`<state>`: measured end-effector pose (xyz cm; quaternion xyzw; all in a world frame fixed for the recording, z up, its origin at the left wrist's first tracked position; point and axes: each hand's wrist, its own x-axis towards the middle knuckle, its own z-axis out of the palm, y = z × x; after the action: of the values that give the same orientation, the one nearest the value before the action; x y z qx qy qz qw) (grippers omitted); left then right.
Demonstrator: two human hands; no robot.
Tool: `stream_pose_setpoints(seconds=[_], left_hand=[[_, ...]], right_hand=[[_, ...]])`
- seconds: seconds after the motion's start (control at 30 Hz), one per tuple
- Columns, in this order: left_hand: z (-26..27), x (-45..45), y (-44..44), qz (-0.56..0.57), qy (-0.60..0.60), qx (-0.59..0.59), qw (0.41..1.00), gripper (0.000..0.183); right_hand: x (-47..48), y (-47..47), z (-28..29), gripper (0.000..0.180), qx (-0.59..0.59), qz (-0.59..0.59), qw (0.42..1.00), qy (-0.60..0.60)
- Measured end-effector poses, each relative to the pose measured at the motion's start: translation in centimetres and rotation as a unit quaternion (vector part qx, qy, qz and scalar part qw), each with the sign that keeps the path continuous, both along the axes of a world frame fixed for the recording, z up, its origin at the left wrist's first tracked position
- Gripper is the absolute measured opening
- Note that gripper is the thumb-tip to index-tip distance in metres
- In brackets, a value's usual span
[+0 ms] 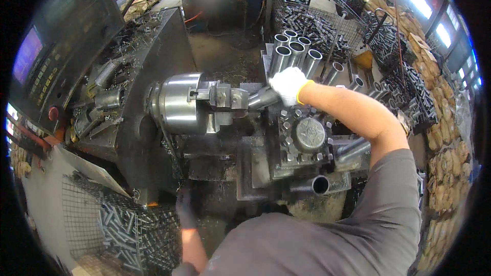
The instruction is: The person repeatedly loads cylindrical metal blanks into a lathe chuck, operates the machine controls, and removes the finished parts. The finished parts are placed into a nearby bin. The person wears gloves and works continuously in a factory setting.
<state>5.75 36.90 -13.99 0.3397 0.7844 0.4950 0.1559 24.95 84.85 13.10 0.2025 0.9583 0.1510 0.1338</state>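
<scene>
My right hand (289, 85), in a white knit glove with a yellow cuff, grips the near end of a steel tube (264, 97). The tube slants down to the left, its other end at the jaws (234, 97) of a lathe chuck (182, 97). Whether it sits between the jaws or only beside them cannot be told. My left hand (186, 209), in a dark glove, is low beside the lathe's front, near a thin dark rod; its fingers are blurred. Upright steel tubes (283, 59) stand grouped just beyond my right hand.
A square tool post (310, 134) with bolts sits right of the chuck. A tube (320, 184) projects below it. A wire basket (82, 214) of small metal rods stands lower left. More wire bins (314, 27) of parts and stacked sacks (441, 122) lie behind and right.
</scene>
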Motion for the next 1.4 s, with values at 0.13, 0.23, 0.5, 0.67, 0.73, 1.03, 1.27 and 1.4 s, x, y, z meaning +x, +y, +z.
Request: stream_pose_setpoints(seconds=[0.13, 0.23, 0.5, 0.67, 0.73, 1.03, 1.27, 1.4], left_hand=[[-2.7, -1.6, -6.6, 0.249, -0.346, 0.198, 0.883, 0.038], [-2.6, -4.3, -9.0, 0.357, -0.389, 0.289, 0.798, 0.045], [-1.6, -9.6, -10.2, 0.356, -0.439, 0.336, 0.753, 0.05], [-2.0, -10.6, -10.9, 0.271, -0.479, 0.331, 0.766, 0.039], [-2.6, -11.1, -11.7, 0.257, -0.482, 0.314, 0.777, 0.034], [4.9, -7.9, -10.2, 0.358, 0.111, -0.006, 0.927, 0.043], [29.2, -12.1, -0.2, 0.181, 0.547, 0.074, 0.814, 0.037], [37.0, -22.1, 7.8, 0.267, 0.444, -0.212, 0.829, 0.065]], right_hand=[[-2.3, 1.7, -5.9, 0.055, -0.235, -0.076, 0.969, 0.005], [-3.3, 1.2, -7.5, 0.06, -0.186, -0.075, 0.98, 0.007], [-1.0, 2.5, -4.3, 0.073, -0.334, -0.136, 0.932, -0.024], [-4.1, 2.8, -5.9, 0.068, -0.391, -0.072, 0.914, 0.078], [-5.6, 1.9, -6.0, 0.098, -0.376, -0.032, 0.915, 0.139], [7.5, -11.2, 10.3, 0.055, -0.087, -0.002, 0.913, 0.398], [24.5, -25.2, 4.2, 0.029, -0.063, -0.259, 0.695, 0.668], [31.0, -27.1, -0.5, 0.028, -0.016, -0.368, 0.681, 0.633]])
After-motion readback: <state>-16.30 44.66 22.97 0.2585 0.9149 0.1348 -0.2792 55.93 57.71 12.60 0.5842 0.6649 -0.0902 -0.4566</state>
